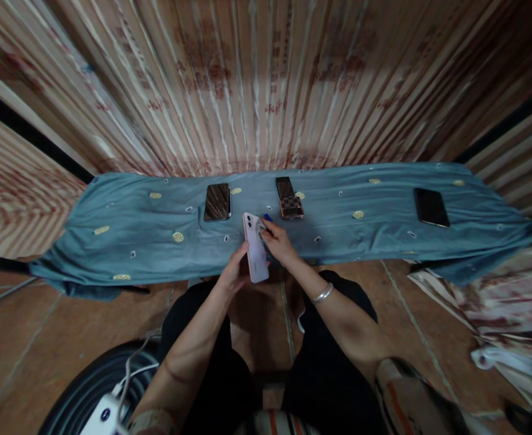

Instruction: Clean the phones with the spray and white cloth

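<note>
A pale lilac smartphone (257, 257), its back and camera lenses facing up, is gripped along its edges by my left hand (235, 270). My right hand (280, 244) is closed on a small light-coloured cloth (261, 224), pressed against the phone's upper back. A small blue item (268, 217) shows just beyond my right fingers; its kind is unclear. Beyond my hands, a flip phone (289, 198) lies unfolded on the blue cloth cover. To its left rests a dark smartphone (217, 202), apparently on top of a paler one.
The blue patterned cover (338, 235) drapes over a long narrow table. A black tablet-like device (431, 207) lies at the right. Pleated curtains (256, 90) hang behind. By my left leg, a white power strip (105, 417) and cables rest on a black round object (84, 386).
</note>
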A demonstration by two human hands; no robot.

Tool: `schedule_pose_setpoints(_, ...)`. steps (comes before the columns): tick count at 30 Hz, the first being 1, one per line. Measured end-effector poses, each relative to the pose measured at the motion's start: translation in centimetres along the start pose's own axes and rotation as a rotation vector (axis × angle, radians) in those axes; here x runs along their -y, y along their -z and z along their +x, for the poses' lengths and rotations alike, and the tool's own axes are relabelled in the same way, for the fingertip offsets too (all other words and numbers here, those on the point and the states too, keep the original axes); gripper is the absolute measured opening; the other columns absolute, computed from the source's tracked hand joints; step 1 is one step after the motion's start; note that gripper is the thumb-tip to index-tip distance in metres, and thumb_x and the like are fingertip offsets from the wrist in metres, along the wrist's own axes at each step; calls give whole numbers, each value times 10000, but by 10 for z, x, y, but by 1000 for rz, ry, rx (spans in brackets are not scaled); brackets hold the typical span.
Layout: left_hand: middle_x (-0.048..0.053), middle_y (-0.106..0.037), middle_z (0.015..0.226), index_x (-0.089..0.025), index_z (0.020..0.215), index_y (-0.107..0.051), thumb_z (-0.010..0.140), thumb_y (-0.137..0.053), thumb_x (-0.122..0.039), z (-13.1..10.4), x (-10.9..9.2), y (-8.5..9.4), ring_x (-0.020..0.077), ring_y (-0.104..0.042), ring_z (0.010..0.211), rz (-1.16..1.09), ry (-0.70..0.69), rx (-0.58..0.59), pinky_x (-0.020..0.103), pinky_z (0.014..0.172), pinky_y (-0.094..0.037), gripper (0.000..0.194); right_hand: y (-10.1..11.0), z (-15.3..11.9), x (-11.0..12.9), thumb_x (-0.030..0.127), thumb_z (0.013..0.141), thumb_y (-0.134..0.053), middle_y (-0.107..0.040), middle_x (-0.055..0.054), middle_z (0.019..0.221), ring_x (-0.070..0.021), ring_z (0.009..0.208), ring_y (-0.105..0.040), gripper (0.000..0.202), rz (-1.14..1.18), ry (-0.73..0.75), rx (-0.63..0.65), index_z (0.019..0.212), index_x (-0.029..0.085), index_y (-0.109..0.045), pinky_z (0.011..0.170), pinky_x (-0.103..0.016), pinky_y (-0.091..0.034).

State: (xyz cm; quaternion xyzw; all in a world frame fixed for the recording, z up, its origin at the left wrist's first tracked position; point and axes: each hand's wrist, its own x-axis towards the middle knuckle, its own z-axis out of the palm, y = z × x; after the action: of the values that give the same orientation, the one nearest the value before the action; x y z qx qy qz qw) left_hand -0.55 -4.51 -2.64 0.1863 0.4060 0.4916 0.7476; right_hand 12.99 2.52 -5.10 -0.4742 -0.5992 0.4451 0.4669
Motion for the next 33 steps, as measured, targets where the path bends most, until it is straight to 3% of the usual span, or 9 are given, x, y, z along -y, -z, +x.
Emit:
schedule_pose_setpoints(4,70,-745,863,-155,1072,-670,740,-765,-425,7,4,1,278,-715,917,20,-76,-1,460,903,-578,439,-4,-6,5,199,896,-536,-747,-44,1129,-222,1063,-667,365,-8,2,30,1222,208,-700,1009,-372,-491)
schedule_pose_setpoints(8,69,-753,928,-164,1072,-668,720,-772,-437,7,2,0,281,-713,957,0,-159,15,450,917,-573,457,-6,-11,7,219,898,-541,-737,-60,1152,-233,1065,-656,358,-37,3,61,1218,212,-701,999,-383,-488)
schedule_pose_setpoints(14,78,-753,949,-160,1061,-676,719,-775,-416,2,-4,-2,292,-707,975,12,-126,-9,457,923,-568,438,-6,-16,9,220,896,-536,-729,-48,1164,-227,1081,-649,376,-33,-17,82,1241,229,-684,1000,-389,-485)
schedule_pose_setpoints(20,83,-741,1086,-174,1194,-647,707,-779,-387,1,-6,-3,289,-689,1032,40,-148,29,426,915,-557,548,-4,-16,14,191,884,-521,-735,-71,1151,-234,1064,-655,384,-38,-4,102,1230,195,-689,989,-393,-487)
schedule_pose_setpoints(26,56,-717,1168,-207,1302,-585,670,-813,-376,3,-9,-2,242,-670,1061,44,-261,39,341,907,-526,693,-4,-21,19,207,886,-530,-752,-37,1053,-221,1001,-661,330,-11,-24,117,1152,208,-725,972,-383,-492)
schedule_pose_setpoints(33,49,-742,1032,-178,1179,-655,605,-836,-379,6,-15,3,238,-683,980,102,-235,58,316,842,-517,634,-8,-27,16,219,870,-574,-760,-22,1036,-199,982,-663,269,68,-103,152,1068,216,-756,954,-362,-500)
